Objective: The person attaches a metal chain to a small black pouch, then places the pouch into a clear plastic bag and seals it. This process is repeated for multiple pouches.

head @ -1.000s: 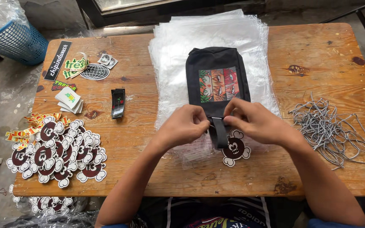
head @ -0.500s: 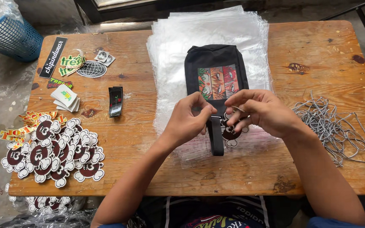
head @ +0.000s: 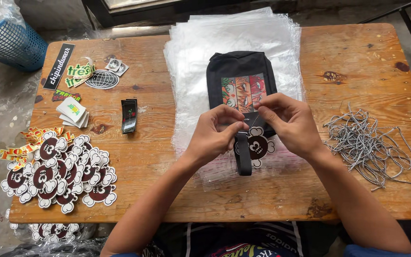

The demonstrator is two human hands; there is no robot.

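A black folded garment (head: 240, 71) with a colourful picture panel lies on a stack of clear plastic bags (head: 236, 43) in the middle of the wooden table (head: 158, 157). My left hand (head: 215, 133) pinches the black strap (head: 243, 157) that hangs at the garment's near edge. My right hand (head: 288, 123) holds a thin ball chain with a dark round cartoon tag (head: 258, 146) dangling from it, right beside the strap. Both hands meet over the garment's lower edge.
A pile of dark cartoon tags (head: 55, 173) lies at the left front. A heap of silver ball chains (head: 372, 140) sits at the right. Stickers (head: 89, 76), small cards (head: 73, 111) and a stack of black labels (head: 129, 115) lie at the left. A blue basket (head: 10, 43) stands beyond the table.
The cartoon tag, lying on the plastic a second ago, is now lifted on its chain in my right hand. Both hands moved up towards the garment's strap.
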